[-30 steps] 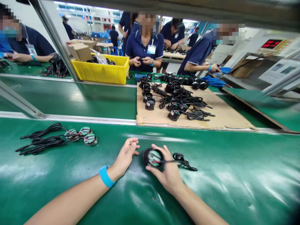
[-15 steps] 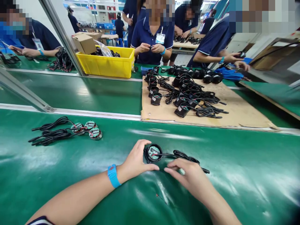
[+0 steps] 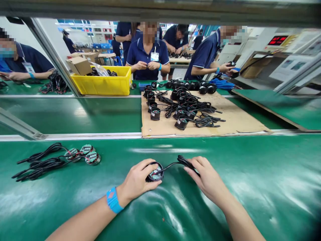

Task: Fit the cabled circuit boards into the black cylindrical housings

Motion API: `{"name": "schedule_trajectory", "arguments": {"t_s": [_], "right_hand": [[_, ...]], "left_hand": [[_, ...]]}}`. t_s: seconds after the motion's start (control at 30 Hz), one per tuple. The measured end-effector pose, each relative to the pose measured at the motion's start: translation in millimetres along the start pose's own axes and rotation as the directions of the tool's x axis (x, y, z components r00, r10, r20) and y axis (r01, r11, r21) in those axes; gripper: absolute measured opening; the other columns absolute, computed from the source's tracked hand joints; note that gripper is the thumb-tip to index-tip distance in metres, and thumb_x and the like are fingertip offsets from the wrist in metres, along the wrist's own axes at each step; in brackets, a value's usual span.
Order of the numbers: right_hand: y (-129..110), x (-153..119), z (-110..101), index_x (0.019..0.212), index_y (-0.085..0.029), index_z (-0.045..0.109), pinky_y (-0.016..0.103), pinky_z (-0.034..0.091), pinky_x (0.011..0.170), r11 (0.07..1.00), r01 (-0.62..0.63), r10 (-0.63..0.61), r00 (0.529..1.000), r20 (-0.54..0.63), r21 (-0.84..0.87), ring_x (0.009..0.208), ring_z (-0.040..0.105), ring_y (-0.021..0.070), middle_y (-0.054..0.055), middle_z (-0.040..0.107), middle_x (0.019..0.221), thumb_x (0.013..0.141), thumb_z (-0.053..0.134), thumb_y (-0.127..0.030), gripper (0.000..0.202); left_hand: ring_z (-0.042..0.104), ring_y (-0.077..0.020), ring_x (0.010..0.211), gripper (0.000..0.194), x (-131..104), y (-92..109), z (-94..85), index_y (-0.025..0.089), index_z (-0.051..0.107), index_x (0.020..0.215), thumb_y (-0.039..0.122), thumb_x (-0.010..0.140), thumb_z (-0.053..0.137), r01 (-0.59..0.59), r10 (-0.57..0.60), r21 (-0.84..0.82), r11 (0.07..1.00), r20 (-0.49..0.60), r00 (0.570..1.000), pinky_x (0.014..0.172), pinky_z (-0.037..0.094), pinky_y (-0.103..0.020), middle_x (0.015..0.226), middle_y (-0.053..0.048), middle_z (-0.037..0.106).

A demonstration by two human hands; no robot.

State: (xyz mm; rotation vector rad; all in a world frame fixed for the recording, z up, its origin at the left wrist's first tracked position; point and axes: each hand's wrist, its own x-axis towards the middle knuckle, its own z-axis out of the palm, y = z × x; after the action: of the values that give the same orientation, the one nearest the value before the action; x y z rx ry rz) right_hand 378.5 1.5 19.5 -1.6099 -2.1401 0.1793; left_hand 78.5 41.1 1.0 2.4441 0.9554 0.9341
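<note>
A round black housing [image 3: 160, 174] with a green circuit board inside stands on the green mat. My left hand [image 3: 137, 177] wraps round its left side, fingers over the rim and board, thumb along the front. From the housing a black cable runs right to a coiled bundle [image 3: 183, 160]. My right hand [image 3: 204, 172] grips that bundle between thumb and fingers. At the left of the mat lie three round motors with green boards [image 3: 92, 158] and their coiled black cables [image 3: 45, 165].
Beyond the mat, a cardboard sheet [image 3: 155, 130] bears several black housings with cables. A yellow bin [image 3: 102, 85] stands at the back left beside a metal post [image 3: 54, 50]. Several people in navy shirts work behind. A metal bar [image 3: 160, 11] crosses the top.
My left hand has closed round the housing, its fingers now over the rim. My right hand has taken hold of the coiled cable. The view has tilted upward and shifted right.
</note>
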Motion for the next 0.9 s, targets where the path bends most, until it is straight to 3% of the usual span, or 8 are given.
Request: {"name": "schedule_trajectory", "arguments": {"t_s": [0.07, 0.2, 0.27, 0.37, 0.47, 0.67, 0.8, 0.9], "right_hand": [[-4.9, 0.9, 0.3, 0.122, -0.022, 0.062, 0.040, 0.055, 0.085, 0.999, 0.016, -0.013, 0.996, -0.084, 0.032, 0.099, 0.062, 0.0258, 0.010, 0.063, 0.104, 0.105, 0.044, -0.044, 0.033], [-6.7, 1.0, 2.9, 0.116, -0.025, 0.064, 0.038, 0.056, 0.081, 0.998, 0.006, -0.012, 0.996, 0.087, 0.068, 0.092, 0.066, 0.0240, 0.007, 0.068, 0.099, 0.106, 0.042, -0.043, 0.030], [-4.0, 5.3, -1.7, 0.117, -0.026, 0.063, 0.036, 0.056, 0.081, 0.996, -0.009, 0.001, 0.997, 0.077, 0.093, 0.093, 0.067, 0.0233, 0.006, 0.069, 0.102, 0.105, 0.044, -0.042, 0.028], [6.8, 26.2, -20.5, 0.122, -0.025, 0.061, 0.036, 0.054, 0.087, 0.996, 0.012, -0.008, 0.999, -0.045, 0.087, 0.101, 0.065, 0.0234, 0.007, 0.068, 0.108, 0.104, 0.045, -0.039, 0.027], [28.5, 65.3, -46.4, 0.124, -0.023, 0.059, 0.038, 0.052, 0.092, 0.999, 0.038, -0.042, 0.989, -0.145, -0.031, 0.106, 0.061, 0.0247, 0.010, 0.066, 0.113, 0.100, 0.046, -0.032, 0.029], [86.2, 153.4, -82.3, 0.113, -0.019, 0.065, 0.047, 0.044, 0.093, 0.970, -0.074, 0.009, 0.962, -0.272, -0.230, 0.107, 0.057, 0.0312, 0.013, 0.067, 0.112, 0.092, 0.050, -0.025, 0.027], [121.3, 184.0, -83.5, 0.112, -0.021, 0.070, 0.047, 0.042, 0.092, 0.940, -0.155, 0.061, 0.953, -0.297, -0.304, 0.107, 0.057, 0.0312, 0.012, 0.069, 0.113, 0.094, 0.053, -0.025, 0.025], [146.5, 188.3, -70.9, 0.109, -0.023, 0.073, 0.044, 0.042, 0.092, 0.929, -0.200, 0.105, 0.949, -0.296, -0.311, 0.103, 0.060, 0.0278, 0.010, 0.071, 0.108, 0.093, 0.057, -0.025, 0.022]], "left_hand": [[0.069, -0.0255, 0.113, 0.047, -2.5, -2.0, -3.3, 0.022, 0.062, 0.122, 0.032, 0.081, 0.082, 0.019, -0.019, -0.021, 1.000, -0.006, 1.000, 0.099, 0.057, -0.035, 0.129, -0.010, 0.066], [0.068, -0.0244, 0.114, 0.049, -2.4, -2.8, -11.1, 0.024, 0.060, 0.119, 0.023, 0.076, 0.084, 0.131, -0.118, -0.077, 0.988, 0.151, 0.981, 0.101, 0.055, -0.036, 0.127, -0.008, 0.066], [0.067, -0.0252, 0.116, 0.066, 9.9, -4.8, -17.6, 0.026, 0.053, 0.129, 0.022, 0.072, 0.086, 0.195, -0.169, -0.134, 0.972, 0.185, 0.968, 0.103, 0.054, -0.037, 0.126, -0.007, 0.067], [0.067, -0.0275, 0.117, 0.095, 53.7, -15.8, -29.5, 0.026, 0.038, 0.144, 0.025, 0.065, 0.091, 0.273, -0.236, -0.196, 0.942, 0.193, 0.952, 0.104, 0.052, -0.040, 0.125, -0.007, 0.069], [0.064, -0.0292, 0.123, 0.083, 120.0, -36.2, -33.7, 0.024, 0.048, 0.136, 0.030, 0.065, 0.091, 0.263, -0.236, -0.189, 0.946, 0.153, 0.960, 0.105, 0.051, -0.040, 0.129, -0.007, 0.068], [0.068, -0.0298, 0.109, 0.065, 231.3, -74.8, 3.0, 0.018, 0.058, 0.123, 0.025, 0.068, 0.090, 0.223, -0.211, -0.120, 0.967, 0.107, 0.972, 0.095, 0.055, -0.043, 0.113, -0.009, 0.072], [0.066, -0.0270, 0.110, 0.039, 267.0, -88.3, 34.1, 0.015, 0.061, 0.124, 0.033, 0.092, 0.073, 0.188, -0.179, -0.087, 0.978, 0.097, 0.979, 0.099, 0.053, -0.050, 0.120, -0.010, 0.067], [0.061, -0.0292, 0.120, 0.042, 278.3, -94.6, 47.9, 0.016, 0.058, 0.131, 0.033, 0.095, 0.070, 0.160, -0.155, -0.088, 0.983, 0.066, 0.986, 0.104, 0.050, -0.054, 0.131, -0.012, 0.062]]}}
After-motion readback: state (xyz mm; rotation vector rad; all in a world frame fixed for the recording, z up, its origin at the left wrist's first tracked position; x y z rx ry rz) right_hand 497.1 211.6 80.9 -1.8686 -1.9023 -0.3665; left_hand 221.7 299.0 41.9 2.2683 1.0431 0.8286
